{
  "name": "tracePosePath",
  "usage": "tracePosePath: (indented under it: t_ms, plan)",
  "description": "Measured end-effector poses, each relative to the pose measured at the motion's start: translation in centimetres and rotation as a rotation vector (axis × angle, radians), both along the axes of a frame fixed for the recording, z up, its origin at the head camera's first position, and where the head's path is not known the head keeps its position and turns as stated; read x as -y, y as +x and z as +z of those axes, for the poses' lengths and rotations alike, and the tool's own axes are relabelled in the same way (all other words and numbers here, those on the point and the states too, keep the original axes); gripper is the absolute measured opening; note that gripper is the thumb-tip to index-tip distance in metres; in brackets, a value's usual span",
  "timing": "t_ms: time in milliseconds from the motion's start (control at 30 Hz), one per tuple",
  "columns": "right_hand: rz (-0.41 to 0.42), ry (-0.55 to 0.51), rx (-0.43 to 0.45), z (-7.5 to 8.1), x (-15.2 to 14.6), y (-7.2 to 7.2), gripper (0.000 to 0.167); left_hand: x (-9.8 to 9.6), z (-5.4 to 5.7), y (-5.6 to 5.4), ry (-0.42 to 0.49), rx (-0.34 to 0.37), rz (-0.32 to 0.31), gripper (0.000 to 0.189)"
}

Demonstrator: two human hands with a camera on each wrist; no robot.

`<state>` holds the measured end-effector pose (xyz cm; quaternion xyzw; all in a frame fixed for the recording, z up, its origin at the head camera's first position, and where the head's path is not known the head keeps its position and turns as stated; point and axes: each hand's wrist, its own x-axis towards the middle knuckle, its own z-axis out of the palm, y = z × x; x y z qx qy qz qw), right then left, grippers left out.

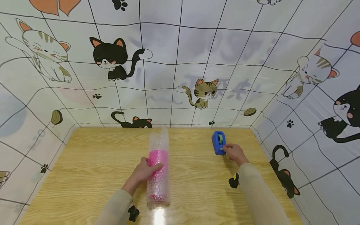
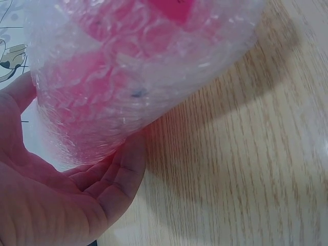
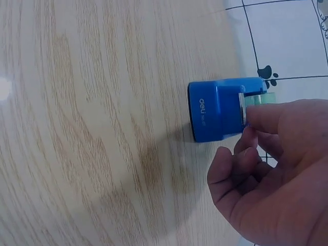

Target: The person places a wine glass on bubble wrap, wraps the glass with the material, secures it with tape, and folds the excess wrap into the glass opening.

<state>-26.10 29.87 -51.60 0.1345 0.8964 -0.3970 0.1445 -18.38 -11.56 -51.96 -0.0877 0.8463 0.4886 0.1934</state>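
Observation:
A pink cylinder in clear bubble wrap (image 1: 158,186) lies lengthwise on the wooden table, the loose wrap reaching past its far end. My left hand (image 1: 144,171) holds it from the left, thumb over the top; in the left wrist view the fingers (image 2: 120,177) curl under the wrap's side. To the right stands a blue tape dispenser (image 1: 218,143) with a roll of pale green tape (image 3: 260,99) in it. At its cutter, the thumb and forefinger of my right hand (image 1: 235,153) pinch the tape end, which the fingers mostly hide.
The wooden table (image 1: 112,150) ends at a white cloth wall (image 1: 160,75) printed with cartoon cats and grid lines, which also rises at both sides. A small black wrist device (image 1: 233,181) sits by the right sleeve, and another (image 1: 133,213) by the left.

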Motion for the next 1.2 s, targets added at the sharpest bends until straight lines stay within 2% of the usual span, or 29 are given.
tracePosePath:
  t_ms: [233,467,800,1033,1200]
  plan:
    - [-0.036,0.016,-0.046,0.19,0.93,-0.12,0.037,0.04,-0.09,0.05,-0.001,-0.003,0.004,0.092]
    - [-0.086,-0.018,-0.034,0.01,0.89,-0.5,0.032,-0.1,0.34,0.22,0.012,-0.027,0.004,0.088]
    - [-0.108,-0.069,0.028,-0.01,0.5,-0.95,0.037,-0.15,0.69,0.29,0.018,-0.032,0.002,0.088]
    - [-0.105,-0.026,-0.011,0.6,0.93,-0.92,0.03,-0.14,0.63,0.3,0.026,-0.025,0.008,0.087]
    - [-0.108,-0.043,-0.014,0.66,0.99,-1.0,0.028,-0.17,0.69,0.29,0.031,-0.025,0.008,0.087]
